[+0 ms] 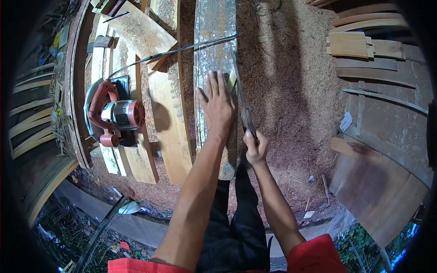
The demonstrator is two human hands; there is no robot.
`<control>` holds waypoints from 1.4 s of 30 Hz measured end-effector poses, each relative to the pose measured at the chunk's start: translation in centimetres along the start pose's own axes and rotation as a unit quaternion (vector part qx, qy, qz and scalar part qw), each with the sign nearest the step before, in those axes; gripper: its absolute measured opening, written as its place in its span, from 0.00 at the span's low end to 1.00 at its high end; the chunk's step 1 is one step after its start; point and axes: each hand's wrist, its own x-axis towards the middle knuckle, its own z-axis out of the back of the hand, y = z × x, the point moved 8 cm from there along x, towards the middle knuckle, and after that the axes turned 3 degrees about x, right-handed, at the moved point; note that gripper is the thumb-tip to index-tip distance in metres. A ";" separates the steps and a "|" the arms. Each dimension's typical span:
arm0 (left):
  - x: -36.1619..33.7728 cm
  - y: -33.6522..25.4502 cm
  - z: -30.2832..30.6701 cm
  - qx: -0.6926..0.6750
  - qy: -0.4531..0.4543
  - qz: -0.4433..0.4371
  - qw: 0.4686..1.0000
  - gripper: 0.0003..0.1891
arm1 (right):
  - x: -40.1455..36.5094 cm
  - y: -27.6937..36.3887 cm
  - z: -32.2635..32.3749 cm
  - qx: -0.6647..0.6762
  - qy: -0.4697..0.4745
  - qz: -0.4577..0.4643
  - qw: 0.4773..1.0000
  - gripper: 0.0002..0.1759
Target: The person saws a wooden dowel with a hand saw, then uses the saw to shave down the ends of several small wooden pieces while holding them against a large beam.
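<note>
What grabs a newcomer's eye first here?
The left hand lies flat on a long grey weathered wooden plank at centre, while the right hand grips a long dark narrow blade that runs along the plank's right edge. At left, a red and silver circular saw sits on pale wooden boards, with reddish sawdust covering the ground around.
</note>
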 end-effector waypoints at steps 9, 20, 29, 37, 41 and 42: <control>-0.2 -0.7 -0.3 -0.023 0.034 -0.057 0.998 0.32 | -0.4 0.1 1.9 -0.011 0.011 0.003 1.000 0.19; -0.7 -0.4 -0.9 -0.011 0.022 -0.046 0.999 0.31 | 1.9 0.0 1.5 -0.032 0.019 0.019 0.999 0.18; -0.4 -0.5 -0.7 -0.014 0.028 -0.043 0.999 0.35 | 0.6 -0.2 2.1 -0.029 0.032 0.012 0.999 0.20; -0.4 -0.5 -0.6 -0.021 0.024 -0.035 0.999 0.32 | -2.0 -0.2 3.2 -0.013 0.016 0.026 0.999 0.21; -0.3 -0.6 -0.5 -0.022 0.017 -0.037 0.999 0.32 | 2.4 -0.7 1.2 -0.016 0.029 0.025 0.999 0.20; -0.2 -0.5 -0.6 -0.019 0.014 -0.037 0.999 0.31 | 1.5 -1.2 1.8 -0.017 0.030 0.028 0.999 0.20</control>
